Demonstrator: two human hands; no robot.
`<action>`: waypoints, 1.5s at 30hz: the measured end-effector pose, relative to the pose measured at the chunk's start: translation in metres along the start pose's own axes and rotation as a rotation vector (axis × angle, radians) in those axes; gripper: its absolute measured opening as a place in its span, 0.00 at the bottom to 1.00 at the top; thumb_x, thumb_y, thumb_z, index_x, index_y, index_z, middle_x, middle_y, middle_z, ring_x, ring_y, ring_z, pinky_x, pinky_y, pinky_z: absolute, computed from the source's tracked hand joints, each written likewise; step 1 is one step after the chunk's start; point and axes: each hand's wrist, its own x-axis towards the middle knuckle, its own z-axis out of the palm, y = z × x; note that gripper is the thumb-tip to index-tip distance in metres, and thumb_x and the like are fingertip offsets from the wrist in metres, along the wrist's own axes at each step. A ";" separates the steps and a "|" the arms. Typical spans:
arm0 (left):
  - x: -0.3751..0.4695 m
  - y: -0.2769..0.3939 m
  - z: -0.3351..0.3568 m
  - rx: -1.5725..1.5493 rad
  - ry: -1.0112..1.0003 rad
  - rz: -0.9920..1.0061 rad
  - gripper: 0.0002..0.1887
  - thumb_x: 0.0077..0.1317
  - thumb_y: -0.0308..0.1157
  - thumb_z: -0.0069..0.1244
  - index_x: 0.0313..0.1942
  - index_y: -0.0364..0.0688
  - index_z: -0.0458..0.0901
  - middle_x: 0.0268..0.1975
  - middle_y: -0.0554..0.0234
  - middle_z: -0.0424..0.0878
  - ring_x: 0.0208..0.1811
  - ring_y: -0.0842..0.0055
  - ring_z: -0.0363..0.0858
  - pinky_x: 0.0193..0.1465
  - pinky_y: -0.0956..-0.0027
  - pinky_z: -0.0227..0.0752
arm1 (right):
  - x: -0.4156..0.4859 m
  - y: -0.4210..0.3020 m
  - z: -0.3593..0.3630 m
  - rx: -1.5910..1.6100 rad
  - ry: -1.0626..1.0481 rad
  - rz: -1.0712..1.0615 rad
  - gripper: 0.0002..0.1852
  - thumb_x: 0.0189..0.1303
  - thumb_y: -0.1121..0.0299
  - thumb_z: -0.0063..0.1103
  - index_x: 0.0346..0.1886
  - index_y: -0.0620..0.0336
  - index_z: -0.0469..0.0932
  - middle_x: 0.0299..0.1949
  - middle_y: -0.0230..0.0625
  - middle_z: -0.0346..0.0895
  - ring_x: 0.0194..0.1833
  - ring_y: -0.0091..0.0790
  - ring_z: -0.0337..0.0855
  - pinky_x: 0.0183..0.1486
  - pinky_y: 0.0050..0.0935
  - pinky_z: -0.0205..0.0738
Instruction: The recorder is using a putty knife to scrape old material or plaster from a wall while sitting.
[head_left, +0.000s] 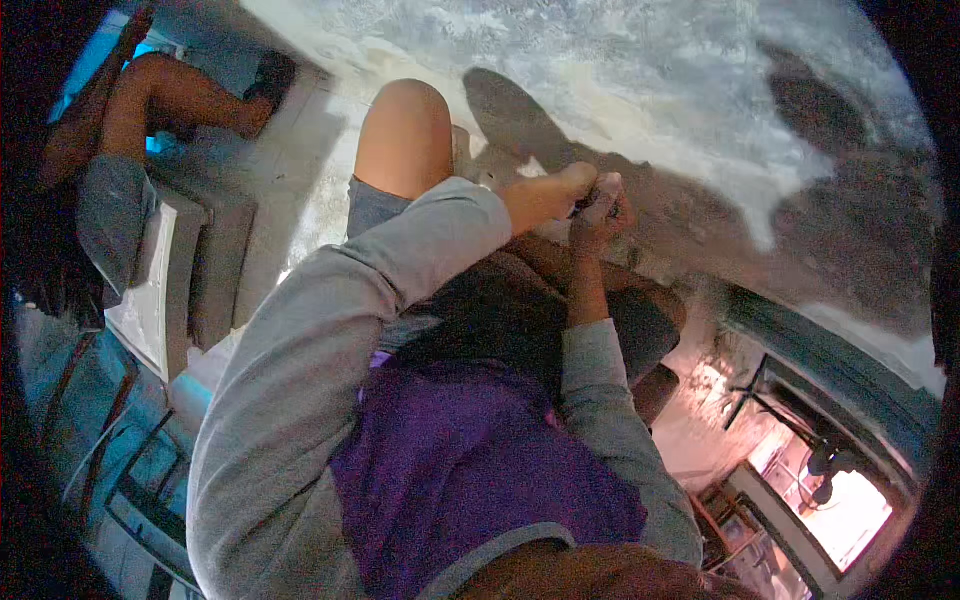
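Note:
My left hand and my right hand meet in front of a pale, patchy wall. Their fingertips are pinched together around a small dark spot, and whether a small thing sits between them is too blurred to tell. Grey sleeves cover both forearms. Below the hands lies my folded leg in dark shorts, largely in shadow. My other bare knee stands raised to the left of them. A purple shirt front fills the lower middle.
At the left another person sits in grey shorts, beside a pale block-like piece. Dark metal-looking frames stand at the lower left. To the lower right are a black stand and a bright opening.

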 end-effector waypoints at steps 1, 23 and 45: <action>0.011 -0.014 -0.026 -0.005 0.012 0.007 0.15 0.67 0.38 0.41 0.33 0.38 0.81 0.33 0.54 0.81 0.32 0.68 0.77 0.36 0.61 0.68 | -0.008 0.002 0.000 0.007 -0.009 0.008 0.13 0.65 0.62 0.52 0.32 0.64 0.77 0.30 0.35 0.77 0.33 0.23 0.74 0.36 0.27 0.69; -0.018 -0.052 -0.029 1.160 -0.209 0.844 0.09 0.62 0.33 0.44 0.31 0.41 0.81 0.29 0.58 0.82 0.32 0.63 0.80 0.41 0.57 0.72 | -0.042 -0.101 -0.017 -0.698 -0.247 0.158 0.19 0.63 0.67 0.50 0.55 0.66 0.70 0.52 0.50 0.73 0.53 0.50 0.71 0.57 0.43 0.64; 0.111 -0.104 -0.089 2.349 -0.109 0.535 0.09 0.59 0.30 0.48 0.31 0.34 0.82 0.28 0.52 0.80 0.31 0.65 0.82 0.30 0.63 0.75 | -0.046 -0.070 -0.028 -0.823 -0.445 0.354 0.26 0.56 0.51 0.55 0.52 0.60 0.72 0.39 0.51 0.78 0.38 0.58 0.78 0.41 0.47 0.74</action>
